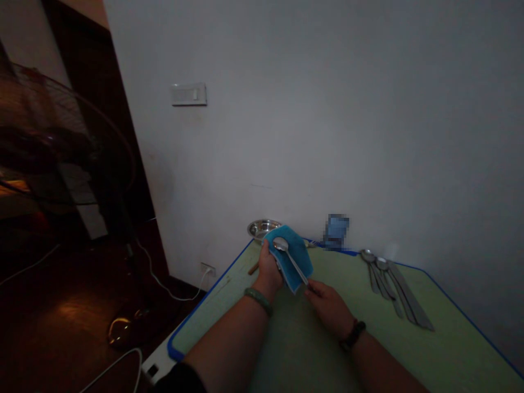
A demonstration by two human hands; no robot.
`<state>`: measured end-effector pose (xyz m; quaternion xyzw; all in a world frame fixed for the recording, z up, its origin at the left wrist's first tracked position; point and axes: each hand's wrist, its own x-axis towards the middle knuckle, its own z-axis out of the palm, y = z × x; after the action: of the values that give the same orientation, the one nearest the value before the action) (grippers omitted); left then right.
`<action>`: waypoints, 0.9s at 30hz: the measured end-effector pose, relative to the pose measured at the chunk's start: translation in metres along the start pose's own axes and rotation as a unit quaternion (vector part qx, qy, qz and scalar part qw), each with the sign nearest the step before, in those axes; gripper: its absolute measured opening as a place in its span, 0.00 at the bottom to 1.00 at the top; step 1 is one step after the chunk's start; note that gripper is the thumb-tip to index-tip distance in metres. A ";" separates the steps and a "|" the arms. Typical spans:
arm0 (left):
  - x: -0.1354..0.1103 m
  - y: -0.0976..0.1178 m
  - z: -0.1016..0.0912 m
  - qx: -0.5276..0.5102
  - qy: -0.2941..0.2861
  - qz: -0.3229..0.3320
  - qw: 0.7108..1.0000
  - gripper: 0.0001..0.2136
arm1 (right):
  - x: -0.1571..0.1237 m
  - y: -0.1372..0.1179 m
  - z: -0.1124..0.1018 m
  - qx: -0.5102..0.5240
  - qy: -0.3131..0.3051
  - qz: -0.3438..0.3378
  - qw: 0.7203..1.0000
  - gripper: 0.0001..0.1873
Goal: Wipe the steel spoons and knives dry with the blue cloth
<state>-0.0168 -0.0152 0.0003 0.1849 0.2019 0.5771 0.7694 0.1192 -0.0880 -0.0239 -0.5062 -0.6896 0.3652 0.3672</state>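
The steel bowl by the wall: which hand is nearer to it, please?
The left hand, holding a blue cloth, is nearer, just in front of the steel bowl. The right hand is farther, in front and to the right.

"Where are the arms?"
"Left forearm [225, 338] and right forearm [385, 368] reach forward, converging."
"The hands?"
"Left hand [268, 270] raised, curled; right hand [329, 310] lower, its fingers [313, 292] pointing at it."

The cloth [297, 261] is teal blue, the spoon [280, 244] plain silver, the table [450, 338] pale green edged in dark blue, the bangle [258, 301] jade green.
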 end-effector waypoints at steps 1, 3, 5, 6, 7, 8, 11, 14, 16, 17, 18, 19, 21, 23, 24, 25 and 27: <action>0.000 0.000 0.000 0.001 0.000 -0.005 1.000 0.31 | 0.000 0.000 0.000 0.002 -0.001 0.002 1.000 0.19; -0.001 0.000 0.001 0.003 -0.002 -0.012 1.000 0.30 | -0.001 0.000 0.000 0.008 -0.002 0.003 1.000 0.19; -0.001 0.000 0.002 0.006 -0.001 -0.013 1.000 0.30 | -0.001 0.000 0.000 0.011 0.000 0.000 1.000 0.18; -0.001 0.000 0.002 0.008 0.001 -0.013 1.000 0.30 | -0.001 0.001 0.000 0.010 0.002 -0.002 1.000 0.18; -0.001 -0.001 0.001 0.010 0.002 -0.012 1.000 0.30 | 0.000 0.001 0.001 0.009 0.004 -0.003 1.000 0.18; 0.000 -0.001 0.001 0.011 0.003 -0.012 1.000 0.30 | 0.000 0.002 0.001 0.008 0.006 -0.002 1.000 0.18; 0.001 -0.002 0.000 0.010 0.014 -0.016 1.000 0.30 | 0.001 0.004 0.001 0.006 0.004 -0.003 1.000 0.18; 0.002 -0.002 0.000 0.005 0.034 -0.023 0.999 0.30 | 0.001 0.004 0.001 0.005 0.003 -0.009 1.000 0.18; 0.002 -0.002 0.000 0.005 0.044 -0.022 0.999 0.29 | 0.000 0.004 0.001 0.001 0.004 -0.010 1.000 0.18; 0.002 -0.002 0.000 0.007 0.048 -0.021 0.999 0.29 | 0.000 0.003 0.001 -0.002 0.005 -0.009 1.000 0.18; 0.002 -0.002 0.000 0.009 0.052 -0.022 0.998 0.29 | 0.000 0.003 0.001 -0.003 0.005 -0.007 1.000 0.18; 0.002 -0.002 0.000 0.010 0.053 -0.024 0.998 0.29 | 0.000 0.003 0.001 -0.003 0.005 -0.004 1.000 0.18; 0.001 -0.002 0.000 0.012 0.047 -0.029 0.998 0.29 | 0.000 0.002 0.001 -0.001 0.003 -0.001 1.000 0.18; 0.001 -0.002 0.000 0.011 0.040 -0.032 0.999 0.29 | 0.001 0.003 0.001 0.001 0.003 0.003 1.000 0.18; 0.001 -0.002 0.000 0.011 0.035 -0.032 0.999 0.30 | 0.001 0.003 0.001 0.002 0.004 0.004 1.000 0.18; 0.001 -0.002 0.000 0.010 0.031 -0.032 0.999 0.30 | 0.001 0.003 0.001 0.002 0.004 0.005 1.000 0.18; 0.002 -0.003 -0.001 0.009 0.028 -0.026 0.999 0.29 | 0.001 0.003 0.001 0.005 0.003 0.004 1.000 0.18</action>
<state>-0.0147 -0.0143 -0.0024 0.1702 0.2335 0.5599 0.7766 0.1191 -0.0869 -0.0267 -0.5086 -0.6843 0.3684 0.3705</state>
